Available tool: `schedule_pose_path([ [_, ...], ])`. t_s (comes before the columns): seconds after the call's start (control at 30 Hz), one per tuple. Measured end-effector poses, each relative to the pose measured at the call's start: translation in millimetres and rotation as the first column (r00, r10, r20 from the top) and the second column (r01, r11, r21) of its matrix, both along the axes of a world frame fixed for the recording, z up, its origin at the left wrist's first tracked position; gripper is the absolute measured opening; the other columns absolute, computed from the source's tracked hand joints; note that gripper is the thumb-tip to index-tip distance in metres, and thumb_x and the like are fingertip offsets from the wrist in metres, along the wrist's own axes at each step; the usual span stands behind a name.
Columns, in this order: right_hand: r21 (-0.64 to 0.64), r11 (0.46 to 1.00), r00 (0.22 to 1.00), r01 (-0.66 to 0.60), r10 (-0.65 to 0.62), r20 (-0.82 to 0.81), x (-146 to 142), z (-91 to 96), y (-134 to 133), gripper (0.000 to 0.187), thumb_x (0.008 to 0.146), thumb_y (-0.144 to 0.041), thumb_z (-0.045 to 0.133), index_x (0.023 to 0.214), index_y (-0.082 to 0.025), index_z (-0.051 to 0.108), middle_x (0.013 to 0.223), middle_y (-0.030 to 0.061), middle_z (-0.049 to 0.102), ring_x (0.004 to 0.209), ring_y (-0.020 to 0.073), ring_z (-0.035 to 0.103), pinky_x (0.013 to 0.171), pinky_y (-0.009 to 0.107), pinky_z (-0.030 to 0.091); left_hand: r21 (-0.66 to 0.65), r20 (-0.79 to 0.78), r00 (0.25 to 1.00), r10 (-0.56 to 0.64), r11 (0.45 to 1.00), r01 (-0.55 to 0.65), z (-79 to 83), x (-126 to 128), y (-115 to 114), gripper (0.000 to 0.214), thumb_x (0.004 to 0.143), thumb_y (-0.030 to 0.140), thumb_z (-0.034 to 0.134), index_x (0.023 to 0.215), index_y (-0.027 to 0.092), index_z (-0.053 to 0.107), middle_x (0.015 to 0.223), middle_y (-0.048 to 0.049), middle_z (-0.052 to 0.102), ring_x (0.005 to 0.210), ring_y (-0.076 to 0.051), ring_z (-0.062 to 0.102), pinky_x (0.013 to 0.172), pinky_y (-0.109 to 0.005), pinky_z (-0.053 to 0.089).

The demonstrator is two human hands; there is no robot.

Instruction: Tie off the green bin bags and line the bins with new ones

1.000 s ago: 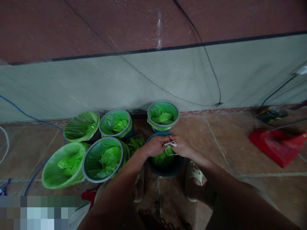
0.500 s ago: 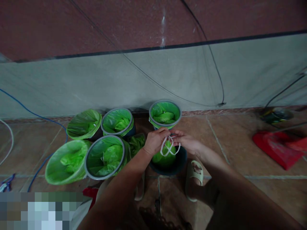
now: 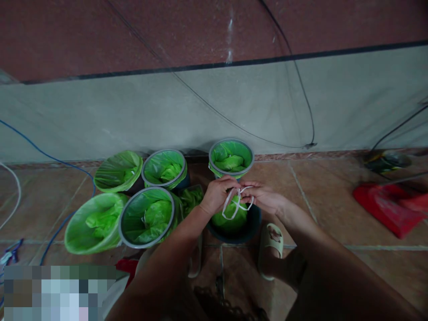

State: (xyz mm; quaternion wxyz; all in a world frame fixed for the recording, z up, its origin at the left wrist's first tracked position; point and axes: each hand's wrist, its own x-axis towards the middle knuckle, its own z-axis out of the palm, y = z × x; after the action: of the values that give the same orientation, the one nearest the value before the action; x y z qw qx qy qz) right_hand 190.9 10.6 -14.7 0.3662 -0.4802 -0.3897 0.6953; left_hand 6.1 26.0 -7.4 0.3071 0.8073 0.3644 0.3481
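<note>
My left hand (image 3: 216,195) and my right hand (image 3: 264,197) meet over a dark blue bin (image 3: 251,223) that holds a green plastic bag (image 3: 230,220). Both hands pinch a thin white drawstring (image 3: 236,203), whose loops hang between the fingers above the bag. The bin stands on the tiled floor between my two feet in pale slippers (image 3: 273,243).
Several bins lined with green bags surround it: one behind (image 3: 231,157), two at left front (image 3: 146,217) (image 3: 92,223), two at left back (image 3: 163,168) (image 3: 117,171). A red dustpan (image 3: 388,205) lies right. Blue and white cables (image 3: 50,232) run along the left floor. A grey wall stands behind.
The white drawstring has been pulled out into wider loops between my hands, which rose slightly above the bin.
</note>
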Motion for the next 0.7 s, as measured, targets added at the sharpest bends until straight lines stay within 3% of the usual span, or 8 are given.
schedule_pose_path([
  [0.23, 0.096, 0.99, 0.945, -0.104, 0.069, 0.321, -5.4, -17.1, 1.3, 0.008, 0.073, -0.026, 0.061, 0.079, -0.02, 0.062, 0.076, -0.0006, 0.065, 0.068, 0.0113, 0.057, 0.059, 0.02, 0.047, 0.02, -0.249, 0.965, -0.087, 0.995, 0.095, -4.4, -1.5, 3.0, 0.022, 0.094, 0.02, 0.051, 0.094, 0.018, 0.073, 0.101, -0.008, 0.073, 0.093, -0.017, 0.067, 0.086, -0.028, 0.051],
  [0.37, 0.008, 1.0, 0.985, -0.004, 0.003, 0.173, -4.7, -12.8, -0.2, 0.017, 0.069, -0.03, 0.065, 0.083, -0.02, 0.064, 0.089, 0.004, 0.069, 0.077, 0.0157, 0.063, 0.065, 0.025, 0.052, 0.012, -0.208, 0.975, -0.08, 0.996, 0.085, -2.5, -0.4, 4.3, 0.024, 0.096, 0.026, 0.05, 0.095, 0.017, 0.072, 0.099, -0.0081, 0.073, 0.093, -0.017, 0.067, 0.085, -0.027, 0.051],
  [0.43, 0.026, 0.999, 0.987, 0.031, -0.034, 0.16, -4.5, -7.6, 0.2, 0.019, 0.069, -0.034, 0.065, 0.082, -0.02, 0.065, 0.09, 0.005, 0.07, 0.077, 0.0168, 0.063, 0.068, 0.028, 0.052, 0.01, -0.189, 0.98, -0.062, 0.998, 0.065, 0.1, -0.1, 4.4, 0.026, 0.097, 0.027, 0.049, 0.094, 0.017, 0.072, 0.098, -0.0081, 0.072, 0.092, -0.018, 0.067, 0.085, -0.027, 0.05],
  [0.5, 0.153, 0.987, 0.953, 0.041, -0.085, 0.29, -4.5, -1.4, 1.1, 0.018, 0.071, -0.035, 0.062, 0.079, -0.02, 0.065, 0.084, 0.0046, 0.069, 0.075, 0.0173, 0.062, 0.069, 0.029, 0.05, 0.002, -0.193, 0.98, -0.043, 0.999, 0.044, 2.6, -0.2, 4.0, 0.027, 0.097, 0.026, 0.048, 0.092, 0.017, 0.072, 0.097, -0.008, 0.072, 0.092, -0.018, 0.067, 0.085, -0.026, 0.049],
  [0.6, 0.44, 0.896, 0.821, -0.061, -0.206, 0.532, -5.0, 6.0, 2.0, 0.015, 0.075, -0.032, 0.057, 0.075, -0.02, 0.066, 0.082, 0.0051, 0.068, 0.083, 0.0193, 0.062, 0.08, 0.033, 0.048, -0.044, -0.209, 0.978, 0.001, 0.999, -0.01, 3.9, -1.2, 3.6, 0.025, 0.095, 0.025, 0.049, 0.092, 0.018, 0.072, 0.095, -0.0067, 0.073, 0.09, -0.018, 0.067, 0.084, -0.026, 0.049],
  [0.67, 0.49, 0.866, 0.8, -0.103, -0.221, 0.558, -5.4, 6.6, 2.2, 0.016, 0.077, -0.032, 0.056, 0.077, -0.02, 0.066, 0.086, 0.0058, 0.07, 0.087, 0.0196, 0.062, 0.083, 0.033, 0.047, -0.084, -0.188, 0.982, 0.027, 0.995, -0.044, 2.8, -2.1, 4.0, 0.024, 0.094, 0.026, 0.05, 0.093, 0.018, 0.073, 0.093, -0.0059, 0.073, 0.087, -0.018, 0.067, 0.081, -0.025, 0.049],
  [0.7, 0.452, 0.888, 0.825, -0.081, -0.195, 0.53, -5.5, 5.5, 2.3, 0.019, 0.078, -0.034, 0.055, 0.08, -0.02, 0.067, 0.087, 0.0059, 0.07, 0.086, 0.0193, 0.062, 0.081, 0.032, 0.048, -0.103, -0.169, 0.985, 0.032, 0.993, -0.05, 2.1, -2.5, 4.3, 0.024, 0.093, 0.027, 0.051, 0.094, 0.018, 0.073, 0.092, -0.0056, 0.074, 0.086, -0.018, 0.067, 0.08, -0.025, 0.049],
])
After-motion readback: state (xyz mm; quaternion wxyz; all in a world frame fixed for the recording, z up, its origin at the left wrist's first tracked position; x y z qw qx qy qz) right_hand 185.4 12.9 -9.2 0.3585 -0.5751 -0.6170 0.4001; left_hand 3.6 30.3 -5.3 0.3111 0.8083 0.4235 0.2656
